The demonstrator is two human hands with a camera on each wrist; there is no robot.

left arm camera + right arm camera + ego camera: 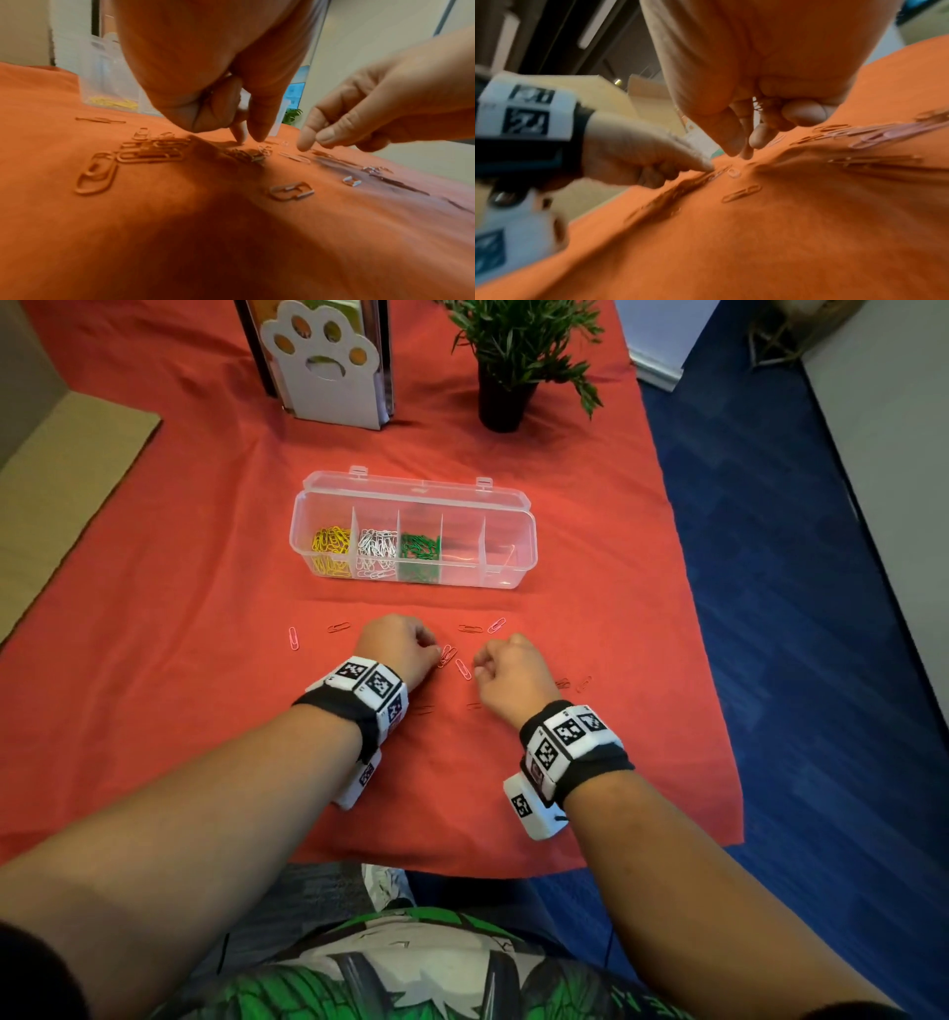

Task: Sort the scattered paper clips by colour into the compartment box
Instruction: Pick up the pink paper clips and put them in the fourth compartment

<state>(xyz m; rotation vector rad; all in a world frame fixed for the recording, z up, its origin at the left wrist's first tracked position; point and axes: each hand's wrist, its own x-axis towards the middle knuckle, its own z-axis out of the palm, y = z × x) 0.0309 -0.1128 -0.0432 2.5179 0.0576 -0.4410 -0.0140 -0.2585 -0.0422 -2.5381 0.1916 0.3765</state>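
The clear compartment box [523, 557] stands open beyond my hands, with yellow clips [331, 541], white clips [377, 544] and green clips [420, 545] in its three left compartments. Pink and red clips lie scattered on the red cloth [205, 531], such as a pink clip [293, 638] at the left. My left hand [436, 652] [253, 140] has thumb and forefinger tips pinched down on a small heap of clips [447, 655] [248, 156]. My right hand [477, 667] [741, 154] hovers just right of it, curled fingers holding gathered clips [758, 105] against the palm.
A potted plant [506, 397] and a paw-print holder [328, 367] stand at the back of the table. Cardboard [67, 495] lies at the left. The table's right edge [703, 634] drops to blue carpet. More red clips [584, 683] lie right of my right hand.
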